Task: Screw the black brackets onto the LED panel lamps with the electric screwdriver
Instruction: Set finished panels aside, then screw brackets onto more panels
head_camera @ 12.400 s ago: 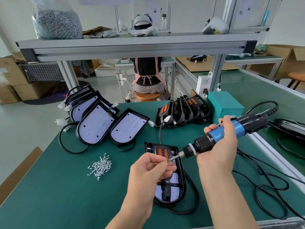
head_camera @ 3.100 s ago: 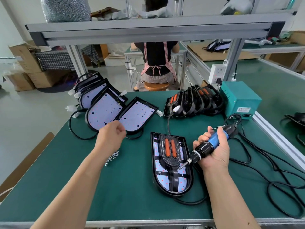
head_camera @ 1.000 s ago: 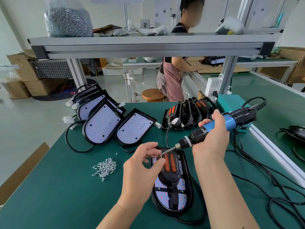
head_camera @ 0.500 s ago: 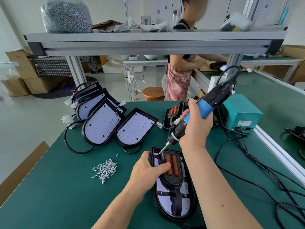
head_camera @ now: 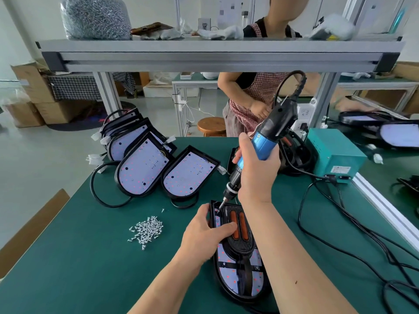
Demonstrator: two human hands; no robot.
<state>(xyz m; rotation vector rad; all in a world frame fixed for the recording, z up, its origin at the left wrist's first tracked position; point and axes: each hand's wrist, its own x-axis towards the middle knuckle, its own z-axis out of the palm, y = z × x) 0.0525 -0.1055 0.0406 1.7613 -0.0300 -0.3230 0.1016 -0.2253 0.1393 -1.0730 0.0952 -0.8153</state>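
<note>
Green-matted counter under an aluminium shelf, with a bag of screws on top. A second person in a checked apron stands behind it by a wooden stool.

Right hand: fingers wrapped tight round the blue grip of the electric screwdriver. Left hand: palm down on the left side of the LED panel lamp, fingers curled over its far-left rim, thumb laid across the black bracket beside the orange strips. It holds the lamp down.

Around:
- loose screw pile just left of the left hand
- bare lamps stacked overlapping at far left, LED side up, leads trailing
- teal power box at far right, black cables looping over the counter
- a row of bracketed lamps, mostly hidden behind the right hand and tool
- right forearm crosses the lamp's right side and covers that edge

The lamp lies flat near the front edge. Its long axis runs near-far, square end away and rounded end toward the wearer. The bracket sits along the same axis.

The screwdriver is tilted, cable end up and to the right. Its bit points down-left onto the lamp's far-left corner, next to the left fingertips. Can't tell if a screw is on the bit.
</note>
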